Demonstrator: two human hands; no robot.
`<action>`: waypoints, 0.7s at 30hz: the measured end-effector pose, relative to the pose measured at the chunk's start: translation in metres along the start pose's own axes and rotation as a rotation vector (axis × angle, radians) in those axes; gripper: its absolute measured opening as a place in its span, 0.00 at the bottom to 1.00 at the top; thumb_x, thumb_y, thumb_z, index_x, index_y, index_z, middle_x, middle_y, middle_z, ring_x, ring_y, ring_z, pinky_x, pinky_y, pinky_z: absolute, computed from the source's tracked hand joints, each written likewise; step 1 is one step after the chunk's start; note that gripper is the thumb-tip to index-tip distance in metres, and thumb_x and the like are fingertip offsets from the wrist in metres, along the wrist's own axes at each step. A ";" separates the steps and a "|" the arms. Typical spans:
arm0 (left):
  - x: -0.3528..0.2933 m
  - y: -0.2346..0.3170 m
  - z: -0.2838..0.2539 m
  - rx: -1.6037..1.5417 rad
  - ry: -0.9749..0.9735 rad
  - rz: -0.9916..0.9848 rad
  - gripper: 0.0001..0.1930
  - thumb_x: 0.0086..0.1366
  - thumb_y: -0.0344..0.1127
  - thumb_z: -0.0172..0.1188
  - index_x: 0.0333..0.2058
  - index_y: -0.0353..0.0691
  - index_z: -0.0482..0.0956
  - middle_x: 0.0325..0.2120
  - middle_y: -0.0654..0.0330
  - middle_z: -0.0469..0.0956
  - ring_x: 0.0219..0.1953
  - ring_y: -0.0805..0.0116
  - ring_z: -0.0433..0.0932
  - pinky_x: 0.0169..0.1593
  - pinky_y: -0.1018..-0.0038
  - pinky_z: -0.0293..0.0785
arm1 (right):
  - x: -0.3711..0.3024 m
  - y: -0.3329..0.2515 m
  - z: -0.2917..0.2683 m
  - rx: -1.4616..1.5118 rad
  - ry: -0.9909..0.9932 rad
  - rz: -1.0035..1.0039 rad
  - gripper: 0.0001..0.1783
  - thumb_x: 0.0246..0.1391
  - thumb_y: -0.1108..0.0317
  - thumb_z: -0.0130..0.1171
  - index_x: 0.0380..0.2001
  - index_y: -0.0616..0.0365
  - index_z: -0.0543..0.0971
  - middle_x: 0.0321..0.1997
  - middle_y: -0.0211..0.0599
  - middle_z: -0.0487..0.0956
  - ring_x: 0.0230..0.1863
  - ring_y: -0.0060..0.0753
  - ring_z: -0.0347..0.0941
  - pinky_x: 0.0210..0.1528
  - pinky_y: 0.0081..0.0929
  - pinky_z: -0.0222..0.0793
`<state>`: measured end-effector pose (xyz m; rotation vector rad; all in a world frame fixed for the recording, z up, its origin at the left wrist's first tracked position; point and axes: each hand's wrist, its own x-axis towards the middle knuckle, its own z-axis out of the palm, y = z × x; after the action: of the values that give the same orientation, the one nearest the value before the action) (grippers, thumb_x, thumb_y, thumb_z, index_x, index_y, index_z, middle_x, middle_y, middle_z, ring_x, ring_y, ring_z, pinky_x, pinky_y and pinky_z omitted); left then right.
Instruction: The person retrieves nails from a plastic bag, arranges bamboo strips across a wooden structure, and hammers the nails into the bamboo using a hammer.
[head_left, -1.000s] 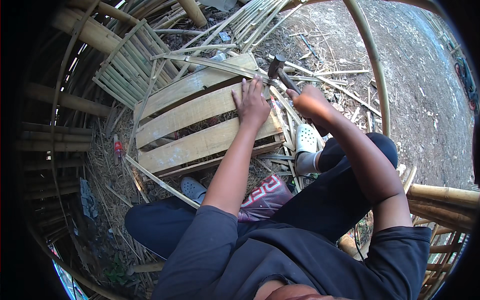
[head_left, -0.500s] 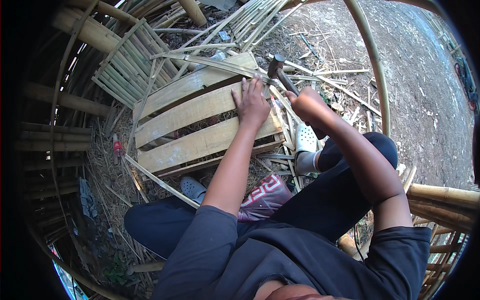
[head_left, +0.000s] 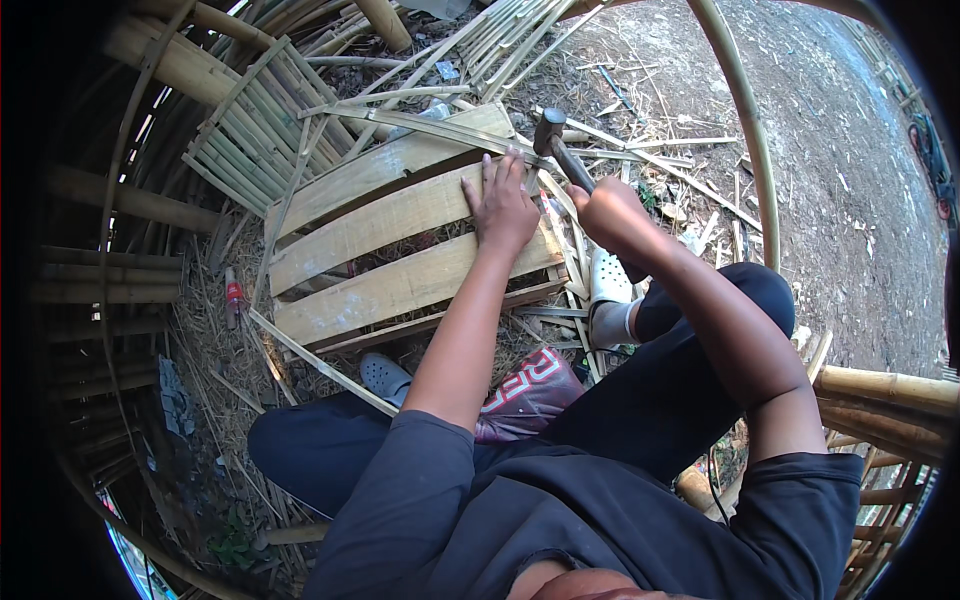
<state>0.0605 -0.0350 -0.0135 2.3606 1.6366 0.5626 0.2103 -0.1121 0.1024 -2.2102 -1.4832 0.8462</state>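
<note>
A low wooden slatted platform (head_left: 360, 236) rests on the ground in front of me. My left hand (head_left: 503, 208) lies on it with fingers stretched out and spread. Its fingertips touch a thin bamboo strip (head_left: 455, 132) running along the platform's far right part. My right hand (head_left: 613, 216) is wrapped round the handle of a hammer (head_left: 571, 166). The hammer head is by the strip's right end, just beyond the platform corner. Whether the head touches the strip I cannot tell. More bamboo strips lean across the platform's left side, joined in an angled frame.
A slatted bamboo panel (head_left: 262, 122) stands at the far left, with a bundle of split strips (head_left: 510, 45) behind. A bent bamboo pole (head_left: 745, 120) arches on the right. A red-labelled bottle (head_left: 233, 297) is at the left. A printed cloth bag (head_left: 530, 398) sits between my legs.
The hammer and my right hand have shifted very slightly to the left. My left hand stays in place on the platform.
</note>
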 end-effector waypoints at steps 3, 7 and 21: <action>0.000 -0.001 0.000 0.004 -0.001 0.002 0.29 0.70 0.33 0.45 0.70 0.52 0.62 0.73 0.68 0.56 0.77 0.56 0.48 0.74 0.38 0.33 | -0.003 -0.003 -0.001 0.009 0.002 0.014 0.29 0.65 0.51 0.56 0.28 0.73 0.82 0.26 0.61 0.81 0.32 0.62 0.82 0.37 0.47 0.77; 0.000 -0.001 0.000 0.006 0.000 0.003 0.29 0.70 0.33 0.46 0.70 0.53 0.61 0.73 0.68 0.56 0.77 0.56 0.48 0.74 0.38 0.33 | -0.006 -0.005 0.001 0.006 0.019 0.017 0.29 0.66 0.51 0.56 0.27 0.73 0.81 0.25 0.61 0.81 0.32 0.63 0.82 0.37 0.48 0.77; 0.000 0.000 0.000 0.011 -0.002 0.001 0.29 0.70 0.33 0.45 0.71 0.53 0.61 0.73 0.68 0.56 0.77 0.56 0.48 0.75 0.39 0.32 | -0.006 0.005 0.017 -0.068 0.141 -0.114 0.30 0.66 0.51 0.56 0.23 0.70 0.80 0.22 0.60 0.79 0.27 0.64 0.79 0.32 0.50 0.75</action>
<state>0.0605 -0.0349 -0.0139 2.3692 1.6416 0.5525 0.2015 -0.1198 0.0884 -2.1600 -1.5736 0.5991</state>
